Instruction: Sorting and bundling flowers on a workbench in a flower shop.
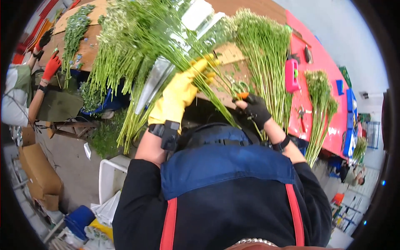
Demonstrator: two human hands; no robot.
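My left hand [177,93], in a yellow rubber glove, is closed around a bunch of long green flower stems [214,99]. The bunch slants from its leafy tops at upper left down toward my apron. My right hand [257,110] wears a black glove with bare fingertips. Its fingers are closed on a thin flower stem [227,81], just right of the bunch. An orange piece [242,96] shows at those fingertips, beside a pale looped thing [240,86]; I cannot make out what either is.
Heaps of white-flowered stems lie to the left [112,68] and right [266,54]. On the pink table [333,112] are red-handled cutters [303,116], a pink container [292,75] and another flower bunch [320,98]. A co-worker's red-gloved hand [52,66] is at left, above a white chair [109,175].
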